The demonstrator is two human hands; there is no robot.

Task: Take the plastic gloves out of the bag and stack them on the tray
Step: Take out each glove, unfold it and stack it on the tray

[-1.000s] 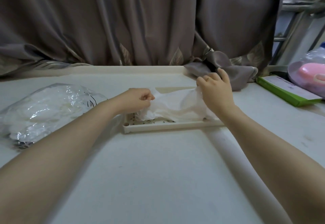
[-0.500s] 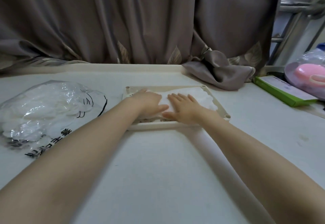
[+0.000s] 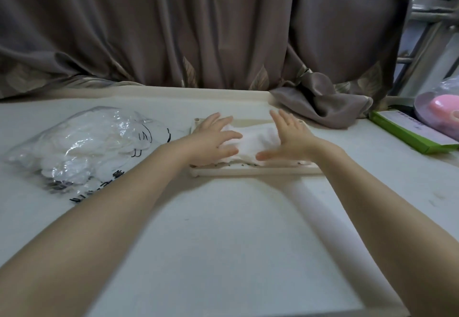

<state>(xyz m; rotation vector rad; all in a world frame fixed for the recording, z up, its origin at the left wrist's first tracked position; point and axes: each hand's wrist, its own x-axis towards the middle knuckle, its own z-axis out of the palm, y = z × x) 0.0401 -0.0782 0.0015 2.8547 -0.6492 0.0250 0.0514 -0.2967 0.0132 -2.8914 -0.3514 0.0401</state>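
My left hand (image 3: 213,140) and right hand (image 3: 290,137), fingers spread flat, press the white gloves (image 3: 255,142) lying between them on the tray (image 3: 248,172). The bag (image 3: 82,147) lies to my left.

The two spread hands cover much of the shallow cream plastic tray (image 3: 250,172), hiding its left side and right corner. The pink object inside a clear plastic bag (image 3: 444,111) is cut by the right edge. Black print on the clear crinkled plastic bag of white gloves (image 3: 82,145) is unreadable.

White gloves (image 3: 255,140) piled on cream tray (image 3: 253,172), clear bag (image 3: 82,147) left
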